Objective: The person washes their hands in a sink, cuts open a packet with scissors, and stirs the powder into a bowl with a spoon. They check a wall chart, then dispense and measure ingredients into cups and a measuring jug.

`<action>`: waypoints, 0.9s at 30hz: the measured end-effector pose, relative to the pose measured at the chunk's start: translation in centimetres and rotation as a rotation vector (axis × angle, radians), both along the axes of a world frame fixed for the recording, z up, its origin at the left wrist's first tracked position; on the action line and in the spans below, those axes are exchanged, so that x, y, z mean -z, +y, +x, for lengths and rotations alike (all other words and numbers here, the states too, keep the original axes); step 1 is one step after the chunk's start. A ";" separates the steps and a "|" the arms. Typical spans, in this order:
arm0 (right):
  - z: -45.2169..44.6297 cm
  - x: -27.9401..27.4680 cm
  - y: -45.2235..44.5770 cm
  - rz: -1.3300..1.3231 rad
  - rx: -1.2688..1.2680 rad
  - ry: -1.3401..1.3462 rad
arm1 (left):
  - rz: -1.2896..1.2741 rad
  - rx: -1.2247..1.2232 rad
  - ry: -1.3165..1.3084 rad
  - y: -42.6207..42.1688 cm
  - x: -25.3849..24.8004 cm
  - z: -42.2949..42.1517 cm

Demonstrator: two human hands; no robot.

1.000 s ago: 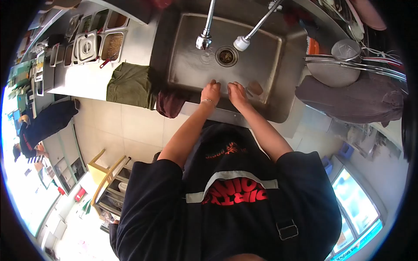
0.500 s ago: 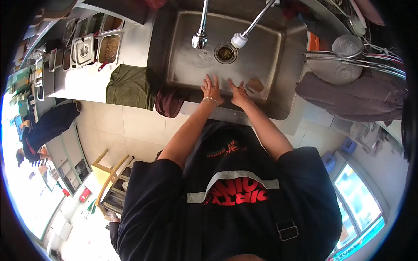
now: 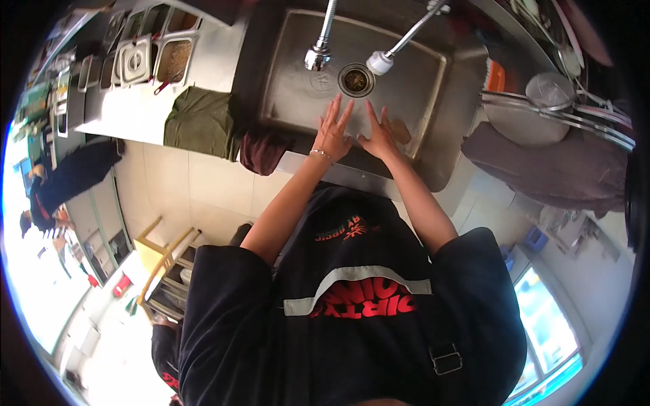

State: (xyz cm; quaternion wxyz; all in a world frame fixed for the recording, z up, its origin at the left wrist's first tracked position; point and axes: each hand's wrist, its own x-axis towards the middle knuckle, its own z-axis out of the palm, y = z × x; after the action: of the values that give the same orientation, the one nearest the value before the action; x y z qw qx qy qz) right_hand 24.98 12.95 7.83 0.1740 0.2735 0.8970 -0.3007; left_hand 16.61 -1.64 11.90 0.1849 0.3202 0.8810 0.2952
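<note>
My left hand (image 3: 332,135), with a bracelet at the wrist, is over the near side of a metal sink (image 3: 288,91). Its fingers are spread and point toward the drain (image 3: 356,80). Beside it, my right hand (image 3: 379,137) is also open, fingers apart and thumb turned inward. Neither holds anything. Whether the palms touch the metal I cannot tell. A brownish patch in the basin right of my right hand may be a reflection. Beyond the hands hang a chrome spray tap (image 3: 317,57) and a white-headed tap (image 3: 380,63).
Left of the sink lie a green cloth (image 3: 201,125) and a dark red cloth (image 3: 262,153). Metal food pans (image 3: 175,59) stand further left. At right are strainers (image 3: 528,122) and a grey-brown cloth (image 3: 542,162). A chair (image 3: 159,257) and other people are at left.
Both hands have moved slightly forward toward the drain, fingers still spread. The view has shifted a little. More of a person in dark clothing shows at lower left.
</note>
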 end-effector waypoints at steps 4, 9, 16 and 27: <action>-0.8 -1.5 0.0 -0.070 -0.096 0.281 | 0.249 -0.036 -0.049 -5.1 -4.1 -0.2; -5.6 -9.1 -5.5 -0.616 -0.123 0.193 | 0.300 -0.381 0.242 -17.3 -9.1 0.5; -13.9 -17.6 -26.6 -0.673 -0.827 0.170 | 0.281 -1.145 0.143 -39.8 -7.0 2.1; -20.5 1.7 -57.3 0.214 -1.442 -0.190 | 0.032 -0.954 -0.801 -66.3 14.2 9.2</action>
State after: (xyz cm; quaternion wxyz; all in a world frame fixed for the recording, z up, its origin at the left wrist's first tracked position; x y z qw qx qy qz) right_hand 4.53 -44.32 6.15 0.3780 -0.3438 0.8596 0.0028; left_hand 25.77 -67.98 -2.31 0.3438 -0.2413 0.7847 0.4558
